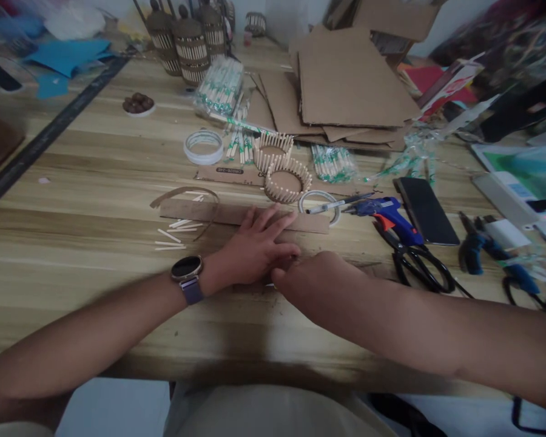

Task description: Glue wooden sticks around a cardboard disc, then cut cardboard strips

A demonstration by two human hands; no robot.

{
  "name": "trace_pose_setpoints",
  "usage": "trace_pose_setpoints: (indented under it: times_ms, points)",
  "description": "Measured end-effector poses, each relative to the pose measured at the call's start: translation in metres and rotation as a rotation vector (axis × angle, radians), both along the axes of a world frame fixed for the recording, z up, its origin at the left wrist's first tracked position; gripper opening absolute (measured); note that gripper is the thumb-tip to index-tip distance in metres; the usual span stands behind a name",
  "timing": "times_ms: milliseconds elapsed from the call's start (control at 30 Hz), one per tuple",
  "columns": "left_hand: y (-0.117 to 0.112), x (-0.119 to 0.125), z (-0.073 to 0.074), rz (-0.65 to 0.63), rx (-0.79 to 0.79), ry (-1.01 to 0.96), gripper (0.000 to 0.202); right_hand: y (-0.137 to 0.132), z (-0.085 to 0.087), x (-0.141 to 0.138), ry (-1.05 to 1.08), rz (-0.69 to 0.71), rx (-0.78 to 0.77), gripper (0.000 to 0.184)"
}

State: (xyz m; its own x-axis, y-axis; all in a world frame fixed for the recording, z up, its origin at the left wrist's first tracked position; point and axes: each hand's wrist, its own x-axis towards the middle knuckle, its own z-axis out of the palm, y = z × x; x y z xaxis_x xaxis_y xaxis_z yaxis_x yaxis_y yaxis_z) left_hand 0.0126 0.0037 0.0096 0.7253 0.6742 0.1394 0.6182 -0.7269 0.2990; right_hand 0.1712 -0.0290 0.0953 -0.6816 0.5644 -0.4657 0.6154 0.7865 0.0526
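Note:
My left hand [257, 246], with a watch [187, 270] on its wrist, lies with fingers spread across a long cardboard strip [191, 210] on the table. Close against its thumb, my right hand [312, 276] is closed; whatever its fingers grip is hidden beneath them. Darker cardboard [246, 287] shows partly under both hands. Several short white sticks [170, 246] lie left of the strip, beside a thin curled cardboard band [170, 194]. Just beyond my fingers stand two rings edged with upright sticks, the nearer ring [282, 195] in front of the farther ring [266, 162].
Right of my hands lie a tape ring with a pen [327, 205], a blue glue gun [403, 221], black scissors [423, 267], a phone [428, 209] and pliers [472, 249]. Behind are a tape roll [203, 147], bagged sticks [221, 85], stacked cardboard [350, 79] and stick-built lanterns [191, 48].

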Motion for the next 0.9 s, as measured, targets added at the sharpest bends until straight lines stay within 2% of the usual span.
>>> trace_pose_setpoints:
  times_ms: [367,633,900]
  points:
    - [-0.002,-0.002,0.000,-0.018,0.020,0.013,0.028,0.003,-0.007,0.012,-0.045,0.096,0.030,0.029]
    - [-0.003,-0.002,0.004,-0.022,0.018,0.016,0.026,0.003,-0.006,0.018,-0.083,0.085,0.049,0.041]
    - [-0.003,-0.002,0.003,-0.023,0.038,0.020,0.027,0.003,-0.008,0.028,-0.082,0.048,0.056,0.037]
